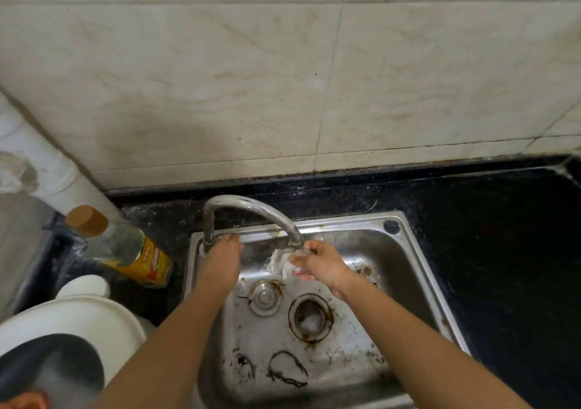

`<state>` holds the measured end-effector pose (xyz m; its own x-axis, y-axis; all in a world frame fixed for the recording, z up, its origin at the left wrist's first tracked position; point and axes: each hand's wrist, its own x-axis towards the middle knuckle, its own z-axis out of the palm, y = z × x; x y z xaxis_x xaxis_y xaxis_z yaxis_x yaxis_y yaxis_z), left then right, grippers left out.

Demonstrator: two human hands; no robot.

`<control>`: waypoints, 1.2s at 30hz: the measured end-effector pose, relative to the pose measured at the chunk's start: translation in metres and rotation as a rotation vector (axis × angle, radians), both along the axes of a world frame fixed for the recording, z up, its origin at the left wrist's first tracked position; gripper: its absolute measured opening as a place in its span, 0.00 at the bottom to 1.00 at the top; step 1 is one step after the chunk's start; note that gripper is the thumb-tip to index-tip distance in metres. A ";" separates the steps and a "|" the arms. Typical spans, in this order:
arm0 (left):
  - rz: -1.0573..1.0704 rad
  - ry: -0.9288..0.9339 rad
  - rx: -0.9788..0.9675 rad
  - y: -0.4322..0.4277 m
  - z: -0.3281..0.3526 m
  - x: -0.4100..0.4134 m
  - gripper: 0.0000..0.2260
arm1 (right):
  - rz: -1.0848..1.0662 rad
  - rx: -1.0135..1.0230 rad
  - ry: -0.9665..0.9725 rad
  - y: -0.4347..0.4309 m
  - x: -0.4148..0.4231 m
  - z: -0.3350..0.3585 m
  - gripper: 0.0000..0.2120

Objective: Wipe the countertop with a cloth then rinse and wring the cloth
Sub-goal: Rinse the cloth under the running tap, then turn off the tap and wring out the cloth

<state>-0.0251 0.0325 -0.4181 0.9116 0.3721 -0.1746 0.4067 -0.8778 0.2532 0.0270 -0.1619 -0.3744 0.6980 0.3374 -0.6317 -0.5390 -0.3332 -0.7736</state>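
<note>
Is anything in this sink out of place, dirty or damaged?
Yes. The metal stopper lies in the sink beside the open drain, not in it. Rust rings the drain, and dark stringy debris lies on the floor near the front edge.

Stainless-steel sink (405, 270), lower centre, dull and rust-stained; curved metal faucet (251, 204), tarnished; white cloth (279, 265), wet; black speckled countertop (503, 251), right, glossy; cream marbled wall tiles (220, 78), upper frame, smooth, faintly glossy.
</note>
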 end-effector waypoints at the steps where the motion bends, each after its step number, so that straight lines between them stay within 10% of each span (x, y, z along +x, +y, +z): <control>1: -0.008 0.009 0.017 0.004 0.000 0.004 0.11 | 0.002 -0.007 0.000 -0.001 0.000 0.002 0.05; 13: 0.432 0.022 -0.437 -0.023 0.007 0.010 0.21 | 0.261 -0.114 -0.208 -0.044 0.009 0.030 0.14; 17: 0.567 0.218 -1.282 -0.068 0.017 -0.020 0.18 | 0.508 -0.111 -0.298 -0.058 0.014 0.052 0.13; 23: 0.282 0.419 -2.017 -0.096 0.048 -0.043 0.31 | 0.855 -0.079 -0.313 -0.062 0.014 0.087 0.16; 30: -0.017 0.470 -1.785 -0.102 0.089 -0.053 0.18 | 0.925 -0.053 -0.468 -0.072 0.012 0.125 0.24; 36: -0.026 0.475 -1.753 -0.108 0.119 -0.048 0.06 | 1.177 -0.322 -1.193 -0.076 -0.004 0.107 0.28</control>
